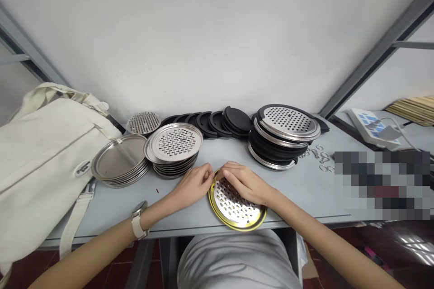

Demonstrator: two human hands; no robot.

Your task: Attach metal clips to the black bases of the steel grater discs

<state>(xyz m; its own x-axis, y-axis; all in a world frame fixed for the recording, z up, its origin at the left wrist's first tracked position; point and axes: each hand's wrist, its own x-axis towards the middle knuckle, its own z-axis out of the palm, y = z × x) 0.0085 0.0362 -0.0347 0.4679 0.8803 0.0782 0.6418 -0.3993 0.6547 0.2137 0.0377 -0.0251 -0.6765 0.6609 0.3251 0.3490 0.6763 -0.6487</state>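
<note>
In front of me, close to the table's near edge, lies a round metal grater plate (239, 210) with rows of raised holes. It sits in a yellow-rimmed round tray (217, 207). My right hand (246, 182) covers the grater's upper part, its fingers bent down at the far rim. My left hand (195, 183) is closed beside the left rim, with fingers curled; what they hold, if anything, is hidden. Just behind the left hand stands a stack of grater plates (179, 142).
Shallow metal trays (118, 158) are stacked left, beside a cream bag (50, 158). Black plastic half-covers (205, 124) line the wall. At right stand a stack of graters with black covers (286, 121) and scattered metal rings (322, 158). Pixelation hides the far-right area.
</note>
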